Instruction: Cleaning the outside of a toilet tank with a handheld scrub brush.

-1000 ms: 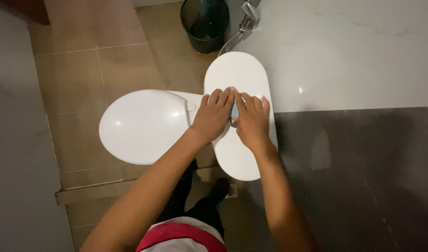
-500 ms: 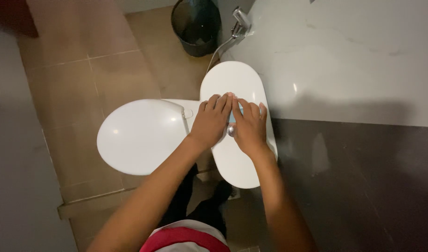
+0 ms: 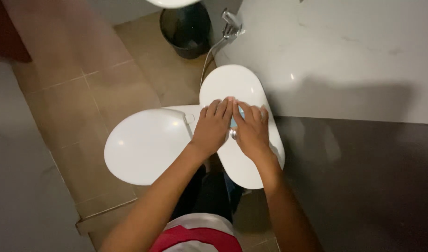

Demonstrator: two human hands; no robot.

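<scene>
Here, both hands lie flat on the smooth white oval lid of the toilet tank (image 3: 237, 84); the left hand (image 3: 212, 127) and the right hand (image 3: 252, 130) sit side by side near the lid's middle, fingers stretched toward twelve o'clock and index fingers almost touching; neither hand is curled around anything, the palms pressing downward with fingers extended. Between them shows a sliver of a small pale blue object (image 3: 238, 116), pinned under the fingertips against the lid; what it is cannot be told. Just below it, at six o'clock from the blue sliver, a small round shiny metal flush button (image 3: 232, 134) peeks out between the hands. At nine o'clock from the tank lies the closed glossy white round toilet seat cover (image 3: 146, 145). At twelve o'clock stands a dark round plastic waste bin (image 3: 186, 30) on the brown tiled floor (image 3: 83, 84); beside it, at one o'clock, a chrome hand sprayer with a thin hose (image 3: 228, 25) hangs on the pale marble wall (image 3: 344, 51).
</scene>
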